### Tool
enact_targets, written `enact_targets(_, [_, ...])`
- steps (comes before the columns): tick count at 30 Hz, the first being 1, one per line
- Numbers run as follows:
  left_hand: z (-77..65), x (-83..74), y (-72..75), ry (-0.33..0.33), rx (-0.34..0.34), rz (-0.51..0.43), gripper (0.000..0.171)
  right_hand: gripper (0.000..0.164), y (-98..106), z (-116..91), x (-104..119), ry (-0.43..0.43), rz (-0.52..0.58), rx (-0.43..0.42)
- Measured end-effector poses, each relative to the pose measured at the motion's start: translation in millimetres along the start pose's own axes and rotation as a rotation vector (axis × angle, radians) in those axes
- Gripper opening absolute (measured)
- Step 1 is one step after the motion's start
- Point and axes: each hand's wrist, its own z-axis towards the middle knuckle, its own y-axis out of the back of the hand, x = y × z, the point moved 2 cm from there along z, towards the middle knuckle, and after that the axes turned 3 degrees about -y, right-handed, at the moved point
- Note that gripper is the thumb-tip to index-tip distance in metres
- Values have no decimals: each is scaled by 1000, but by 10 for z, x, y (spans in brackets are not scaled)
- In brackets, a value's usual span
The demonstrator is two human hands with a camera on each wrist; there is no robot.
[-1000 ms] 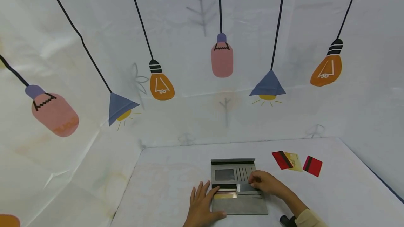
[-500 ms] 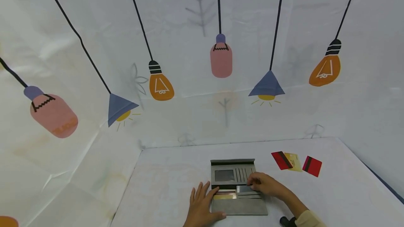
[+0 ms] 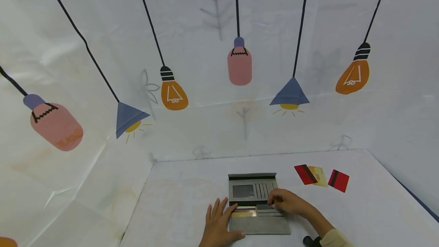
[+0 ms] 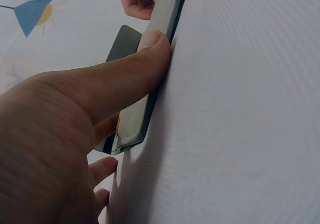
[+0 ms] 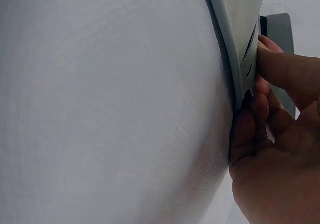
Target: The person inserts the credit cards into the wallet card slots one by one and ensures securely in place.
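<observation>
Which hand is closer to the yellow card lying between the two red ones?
The right. The right hand, at the wallet's right side, is left of and below the yellow card in the head view; the left hand, at the wallet's left edge, is farther away.

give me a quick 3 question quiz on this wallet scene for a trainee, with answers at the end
1. True or false: the wallet lies folded closed on the table.

2. Which hand is at the wallet's left edge?
a) right
b) left

3. Fill in the blank: to the right of the wallet, a red card partly covers a ____ card.

Key:
1. False, it lies open.
2. b, the left hand.
3. Yellow; the yellow card lies partly under the red one.
</observation>
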Motion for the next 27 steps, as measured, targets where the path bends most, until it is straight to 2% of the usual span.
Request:
enact_targets(7, [7,11,-5,4,6,-17,89,12,5,4,-10,-17,26,39])
enact_targets(13, [3,2,8,-6,-10,-21,90,11,6,13,-12,-1,35,44])
enact_targets(27, [-1,-16,20,6,-1,-17,88,9,3,11,-18,-2,90,64])
